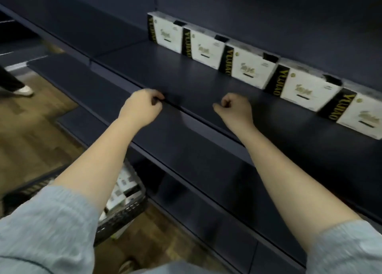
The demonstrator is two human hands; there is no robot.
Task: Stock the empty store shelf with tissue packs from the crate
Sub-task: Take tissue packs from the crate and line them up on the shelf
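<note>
Both hands are out over the shelf (186,83) and neither carries a pack. Our left hand (141,106) has its fingers curled at the shelf's front lip; motion blur hides whether they actually hook the edge or just hover on it, so we can't call that one. Our right hand (233,110) is clenched into a loose fist over the shelf board, holding nothing.

Tissue packs (206,47): five stand upright in a row along the back of the shelf, black spine with gold lettering, white face, touching side to side. We'd judge them light and soft, a film wrap over compressible paper, so slightly slippery and easy to dent but not fragile. Best hold is probably across the two broad faces, thumb one side and fingers the other, or a pinch on the top edge; squeeze gently.

Relative to the hands: the row sits beyond and to the right of both, well apart from the left, nearer the right but still not touching. The front half of the shelf between hands and row is bare, so there's room for another row.

More packs lie in the crate (128,211), a dark mesh basket on the wood floor (31,139), below our left forearm. That's where we'd reach next.

Someone else's shoe (24,90) shows at far left.
</note>
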